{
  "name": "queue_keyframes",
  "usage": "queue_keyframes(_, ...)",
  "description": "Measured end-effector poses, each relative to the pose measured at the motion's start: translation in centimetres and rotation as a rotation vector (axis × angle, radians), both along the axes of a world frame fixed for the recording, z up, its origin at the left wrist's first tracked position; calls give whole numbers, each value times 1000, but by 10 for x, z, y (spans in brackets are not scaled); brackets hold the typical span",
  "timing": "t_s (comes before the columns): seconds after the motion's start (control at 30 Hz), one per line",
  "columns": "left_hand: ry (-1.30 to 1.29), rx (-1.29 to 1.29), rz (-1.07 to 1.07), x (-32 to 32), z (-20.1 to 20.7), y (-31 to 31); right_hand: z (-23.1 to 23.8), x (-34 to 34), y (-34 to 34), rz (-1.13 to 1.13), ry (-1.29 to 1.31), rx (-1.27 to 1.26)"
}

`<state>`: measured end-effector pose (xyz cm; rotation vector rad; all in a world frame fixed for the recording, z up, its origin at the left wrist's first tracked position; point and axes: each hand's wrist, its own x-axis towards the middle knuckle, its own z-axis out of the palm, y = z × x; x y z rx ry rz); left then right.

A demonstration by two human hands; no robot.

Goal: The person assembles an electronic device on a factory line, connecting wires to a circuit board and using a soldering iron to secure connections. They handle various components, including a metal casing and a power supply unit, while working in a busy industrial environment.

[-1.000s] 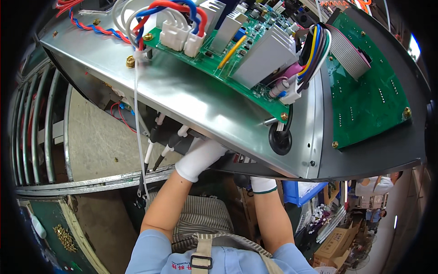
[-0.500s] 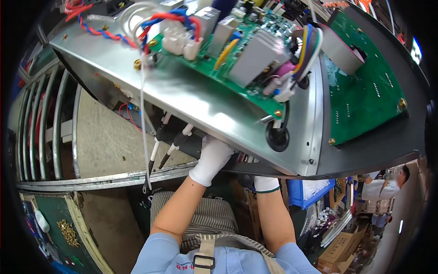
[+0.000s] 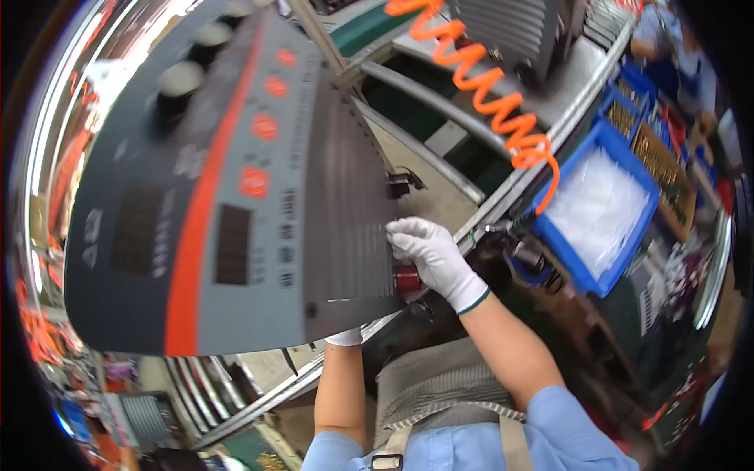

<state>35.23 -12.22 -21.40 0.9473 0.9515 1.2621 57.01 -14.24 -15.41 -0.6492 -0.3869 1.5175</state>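
A large dark machine housing (image 3: 345,228) stands tilted before me. Its grey and black front panel (image 3: 236,314) has an orange stripe, dark display windows and black knobs (image 3: 182,80). My right hand (image 3: 430,253), in a white glove, is at the housing's right edge with fingers curled and tips pressed together. Whatever they pinch, if anything, is too small to make out. A red cylindrical part (image 3: 407,279) sticks out just below those fingers. Under the lower edge of the housing is my left hand (image 3: 345,337), also gloved; only its wrist end shows, and the fingers are hidden.
An orange coiled air hose (image 3: 491,94) hangs at the upper right, ending near a metal tool fitting (image 3: 503,229). A blue bin (image 3: 601,212) with clear plastic bags stands at right, beside a box of small brass-coloured parts (image 3: 666,169). Metal rollers and rails (image 3: 432,110) run behind.
The open metal chassis with green circuit boards has turned, and its front panel now faces me. My right hand has come out from beneath to the right edge; my left is now mostly hidden.
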Motion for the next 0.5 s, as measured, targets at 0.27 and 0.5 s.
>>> queue_keyframes(0.27, 172, 49, -26, -16, 25, 10, -1, 10, 0, 2, -23, 13)
queue_keyframes(0.5, 260, 62, -48, -7, 31, 10, -4, 8, -4, -4, -16, 24)
